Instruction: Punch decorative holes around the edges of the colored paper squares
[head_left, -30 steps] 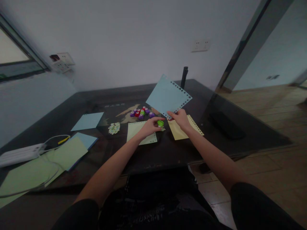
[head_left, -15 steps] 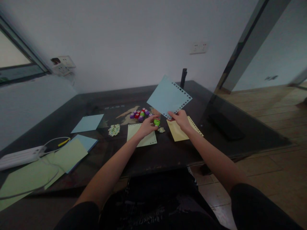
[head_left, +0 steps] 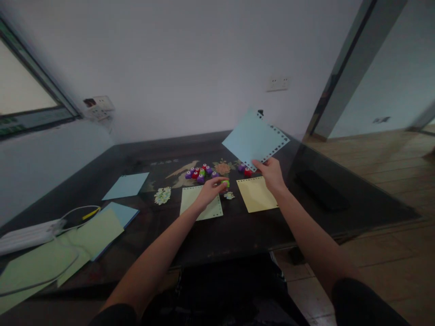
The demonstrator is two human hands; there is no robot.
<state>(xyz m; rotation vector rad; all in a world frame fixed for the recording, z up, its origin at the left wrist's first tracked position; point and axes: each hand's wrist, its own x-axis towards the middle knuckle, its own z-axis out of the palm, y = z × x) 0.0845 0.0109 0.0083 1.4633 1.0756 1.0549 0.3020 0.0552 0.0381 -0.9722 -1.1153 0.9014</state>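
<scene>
Both forearms are bare, with short dark sleeves at the upper arms and dark clothing over the lap.

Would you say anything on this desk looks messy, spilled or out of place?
Mostly tidy. Small paper cut-outs lie loose in a pile left of the green sheet, with a few more beside the left hand. A white cable trails across the sheets at the left.

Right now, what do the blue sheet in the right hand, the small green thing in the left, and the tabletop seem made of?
Blue sheet: thin matte paper, holes punched along two edges. Green punch: probably glossy moulded plastic. Table: dark, reflective, possibly glass over a floral pattern.
</scene>
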